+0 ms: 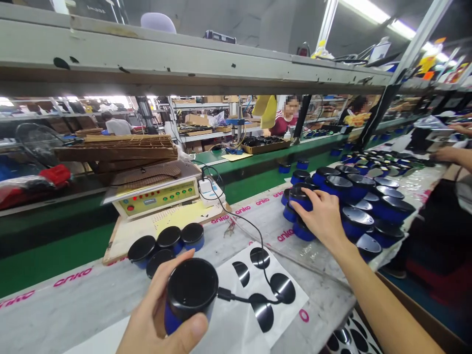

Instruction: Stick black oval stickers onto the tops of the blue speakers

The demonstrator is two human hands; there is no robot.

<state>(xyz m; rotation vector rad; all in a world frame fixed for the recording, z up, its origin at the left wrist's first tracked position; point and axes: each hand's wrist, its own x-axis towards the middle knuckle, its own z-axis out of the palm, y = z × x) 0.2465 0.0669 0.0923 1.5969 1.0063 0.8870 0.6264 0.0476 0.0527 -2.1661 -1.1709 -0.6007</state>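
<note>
My left hand is wrapped round a blue round device with a glossy black top, held upright at the front. A black cable's plug meets its right side; whether it is fully seated I cannot tell. Farther right, my right hand pinches a similar blue device between thumb and fingers, at the near left edge of a stacked group of such devices. Beside my left hand lies a white sheet with round black stickers, the cable running across it.
Several more blue devices stand behind my left hand. A control box with buttons and a white adapter sit beyond. A green conveyor runs behind the table. A shelf hangs overhead. At right, a co-worker's arm shows.
</note>
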